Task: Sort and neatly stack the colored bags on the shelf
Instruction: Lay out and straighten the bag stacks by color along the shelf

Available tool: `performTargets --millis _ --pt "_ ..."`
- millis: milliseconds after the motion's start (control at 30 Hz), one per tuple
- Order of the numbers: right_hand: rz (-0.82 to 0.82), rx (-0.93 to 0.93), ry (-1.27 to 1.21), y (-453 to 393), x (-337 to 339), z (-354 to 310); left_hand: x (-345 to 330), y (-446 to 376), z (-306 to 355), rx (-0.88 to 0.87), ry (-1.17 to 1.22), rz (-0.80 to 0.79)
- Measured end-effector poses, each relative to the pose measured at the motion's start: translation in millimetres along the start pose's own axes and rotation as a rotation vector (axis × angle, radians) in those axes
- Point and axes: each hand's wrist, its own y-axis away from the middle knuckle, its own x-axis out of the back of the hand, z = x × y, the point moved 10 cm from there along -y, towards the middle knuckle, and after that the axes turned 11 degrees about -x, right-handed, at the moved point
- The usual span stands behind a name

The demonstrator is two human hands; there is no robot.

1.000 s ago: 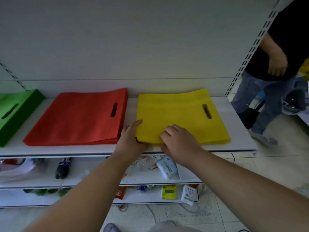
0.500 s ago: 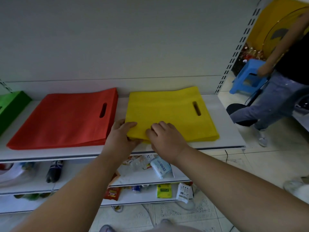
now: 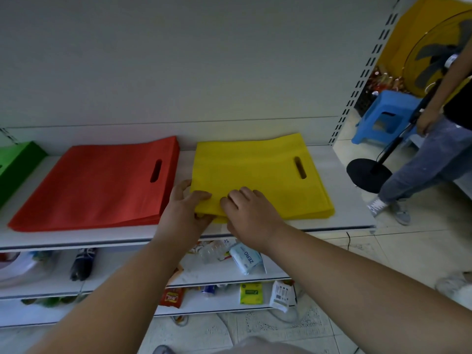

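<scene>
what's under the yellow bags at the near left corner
The left hand grips that corner of the yellow bags, thumb on top, fingers beneath. The white shelf lies under the stack; anything else underneath is covered.

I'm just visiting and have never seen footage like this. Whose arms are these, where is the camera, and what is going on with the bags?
No machine here: a person wears a camera on the head, looking down at their own arms. On the white shelf lie three piles of flat bags: green bags, red bags and yellow bags. The left hand pinches the near corner of the yellow pile, thumb on top; the right hand rests knuckles-up on that corner. Snacks and bottles lie on the lower shelves. Another person stands at right.
</scene>
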Motion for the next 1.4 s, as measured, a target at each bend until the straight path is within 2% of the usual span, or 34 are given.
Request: performTargets --millis 267,500,600,700,833,967,1167,1300,1400 --pt "0.002 -0.061 -0.006 3.4 5.2 16.6 2.9 -1.0 -0.1 0.023 -0.008 0.039" --pt "-0.038 -0.145 0.094 18.7 12.9 51.4 2.5 0.7 -5.0 0.049 0.003 0.027" --pt "-0.004 -0.279 0.160 35.0 30.6 94.5 3.2 2.8 -7.7 0.069 0.003 0.023" --pt "-0.037 -0.510 0.168 62.7 40.6 155.2 2.0 6.0 -11.0 0.100 0.013 0.010" --pt "-0.138 -0.701 -0.142 85.0 26.9 196.8 -3.9 9.5 -13.2 0.190 0.021 -0.044" --pt "-0.165 -0.674 -0.335 89.3 19.2 197.0 -6.5 11.9 -15.4 0.258 0.021 -0.096" --pt "-0.171 -0.714 -0.472 89.6 18.4 205.9 -8.9 3.5 -14.6 0.265 0.010 -0.140" --pt "-0.177 -0.725 -0.438 93.3 20.1 203.7 -15.7 8.4 -5.0 0.246 -0.070 -0.209" --pt "-0.123 -0.748 -0.411 96.0 28.6 199.8 -19.8 9.8 -2.0 0.254 0.003 -0.230"
